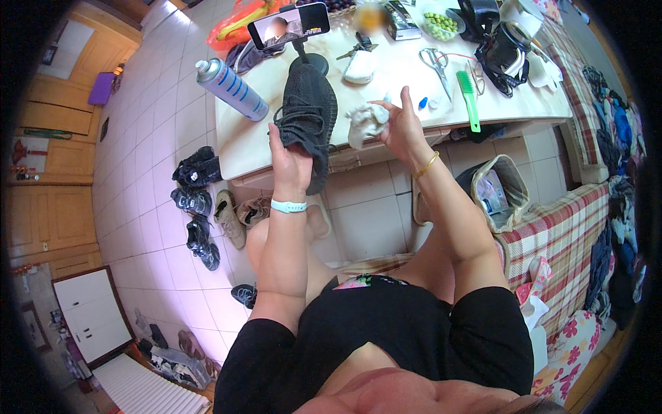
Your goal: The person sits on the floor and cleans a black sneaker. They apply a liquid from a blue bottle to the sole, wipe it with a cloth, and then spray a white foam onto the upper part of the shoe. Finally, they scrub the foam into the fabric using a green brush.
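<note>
My left hand point(290, 168) is inside the opening of a black knit lace-up sneaker point(309, 114), holding it up over the table's near edge, toe pointing away. My right hand point(401, 127) holds a crumpled whitish cloth point(366, 123) at its fingertips, just right of the shoe. Left of the shoe, a blue and silver spray can point(232, 90) stands on the marble-patterned table point(382, 101). Beyond the cloth lies a white brush-like item point(360, 67). Scissors point(439, 67), a small blue cap point(423, 102) and a green brush point(468, 98) lie to the right.
A phone point(288, 26) on a stand point(310, 64) is behind the shoe. Keys point(358, 49), a bowl of green fruit point(440, 23) and a black bag point(504, 57) are farther back. Several shoes point(199, 171) sit on the floor at left; a lined bin point(499, 191) stands below the table at right.
</note>
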### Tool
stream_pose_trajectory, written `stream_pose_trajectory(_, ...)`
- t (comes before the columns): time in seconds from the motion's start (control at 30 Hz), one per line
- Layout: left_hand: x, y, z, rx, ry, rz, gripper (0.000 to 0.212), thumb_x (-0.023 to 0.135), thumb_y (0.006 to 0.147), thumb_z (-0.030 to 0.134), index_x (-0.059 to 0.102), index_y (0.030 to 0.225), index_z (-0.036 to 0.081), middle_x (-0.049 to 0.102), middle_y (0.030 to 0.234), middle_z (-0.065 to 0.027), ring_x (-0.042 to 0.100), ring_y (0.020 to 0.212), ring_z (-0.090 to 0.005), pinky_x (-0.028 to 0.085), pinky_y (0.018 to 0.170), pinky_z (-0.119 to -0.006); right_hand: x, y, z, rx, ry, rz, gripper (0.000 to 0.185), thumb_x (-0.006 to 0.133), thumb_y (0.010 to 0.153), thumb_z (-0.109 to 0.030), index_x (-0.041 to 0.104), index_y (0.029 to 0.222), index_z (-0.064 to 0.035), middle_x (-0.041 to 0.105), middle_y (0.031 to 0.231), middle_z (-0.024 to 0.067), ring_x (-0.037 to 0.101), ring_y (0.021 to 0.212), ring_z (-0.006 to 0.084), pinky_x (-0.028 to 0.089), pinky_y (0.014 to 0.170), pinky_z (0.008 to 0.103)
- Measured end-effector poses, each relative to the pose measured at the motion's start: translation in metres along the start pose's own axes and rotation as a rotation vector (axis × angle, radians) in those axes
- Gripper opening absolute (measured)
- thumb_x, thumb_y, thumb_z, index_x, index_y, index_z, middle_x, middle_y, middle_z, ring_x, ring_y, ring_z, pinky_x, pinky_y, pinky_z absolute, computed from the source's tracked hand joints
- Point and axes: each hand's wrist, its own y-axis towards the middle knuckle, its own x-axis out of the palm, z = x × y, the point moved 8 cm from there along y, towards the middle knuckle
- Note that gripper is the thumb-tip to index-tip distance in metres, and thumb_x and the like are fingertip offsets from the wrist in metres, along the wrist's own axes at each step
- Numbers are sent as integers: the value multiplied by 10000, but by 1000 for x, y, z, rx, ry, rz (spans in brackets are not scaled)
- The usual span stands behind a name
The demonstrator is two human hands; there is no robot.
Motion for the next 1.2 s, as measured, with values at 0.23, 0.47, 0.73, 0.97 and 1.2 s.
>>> stream_pose_trajectory(0.23,11,11,-8,39,13,-10,739,393,1024,590,442,1457,-7,525,1451,-149,495,1336,-308,351,1162,-460,1,-12,-3,-120,-209,-150,365,596,1018,-241,601,1272,21,696,1155,106,680,1023,184,574,897,351)
stream_pose_trajectory(0.47,7,14,-11,28,-19,1,750,409,1015,597,438,1461,-5,512,1466,-150,475,1355,-314,331,1174,-462,-18,-16,-25,-188,-316,104,171,677,972,-256,694,1009,-89,658,766,-59,552,592,15,402,500,188)
stream_pose_trajectory(0.73,2,-4,3,-29,-86,37,821,435,984,643,426,1464,-22,490,1485,-163,452,1372,-324,290,1196,-478,-51,-28,-98,-660,-430,266,275,562,944,20,647,1205,-2,700,1036,91,664,854,127,556,744,262)
stream_pose_trajectory(0.97,3,-13,13,18,-47,35,789,456,991,613,426,1467,-16,496,1479,-152,454,1368,-318,284,1199,-475,-24,-5,-59,-561,-751,83,225,676,954,-93,685,1165,-14,709,1001,42,651,899,115,543,811,285)
stream_pose_trajectory(1.2,5,-15,20,31,-41,34,757,420,1014,588,417,1475,-13,494,1481,-145,452,1372,-313,285,1199,-473,27,8,3,-923,-1546,-97,278,750,769,-50,689,1041,-48,661,1251,122,620,1105,322,525,948,393)
